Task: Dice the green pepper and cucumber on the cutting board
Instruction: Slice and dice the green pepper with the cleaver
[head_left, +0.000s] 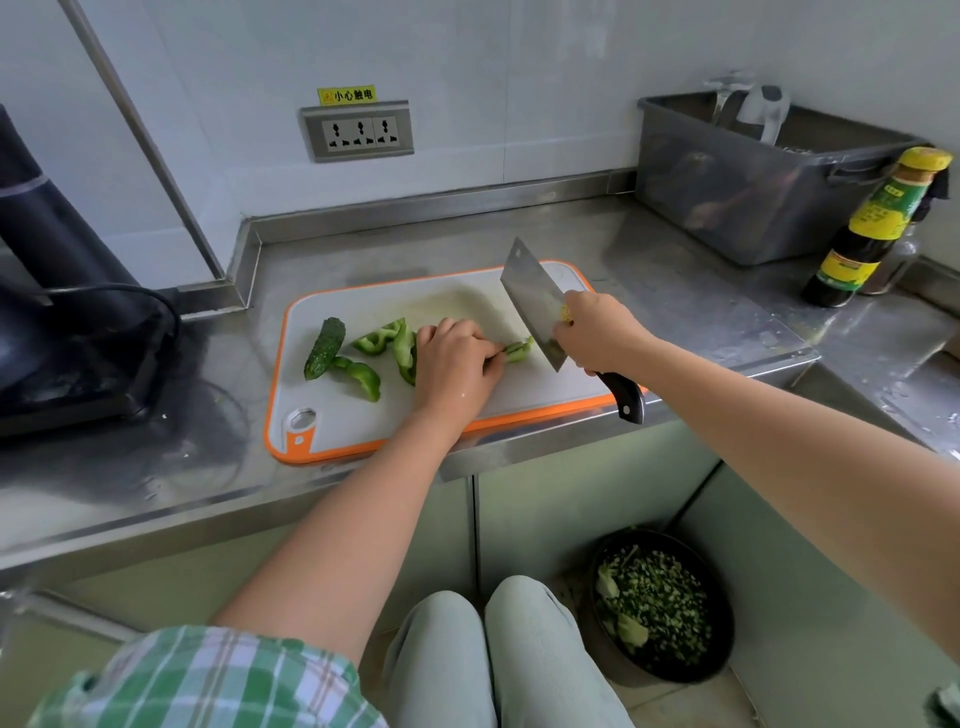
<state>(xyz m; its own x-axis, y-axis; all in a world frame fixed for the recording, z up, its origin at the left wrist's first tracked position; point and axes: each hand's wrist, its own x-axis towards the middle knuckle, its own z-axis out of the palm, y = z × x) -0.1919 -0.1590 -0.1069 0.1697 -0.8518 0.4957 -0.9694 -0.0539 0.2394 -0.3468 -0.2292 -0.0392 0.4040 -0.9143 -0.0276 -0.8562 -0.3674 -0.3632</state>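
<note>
Green plaid sleeve (208, 675), pale trousers (498, 660).

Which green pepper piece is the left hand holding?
The small pepper piece at the left hand's fingertips, beside the cleaver blade. The other pepper pieces lie left of that hand, toward the cucumber.

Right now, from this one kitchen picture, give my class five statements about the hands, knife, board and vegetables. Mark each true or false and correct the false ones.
1. The right hand grips the cleaver. True.
2. The cucumber is already diced. False: it lies in one piece at the left of the board.
3. The left hand pinches a pepper strip beside the blade. True.
4. The board has a blue rim. False: the rim is orange.
5. The bottle stands on the board. False: it stands on the counter, far right.
</note>
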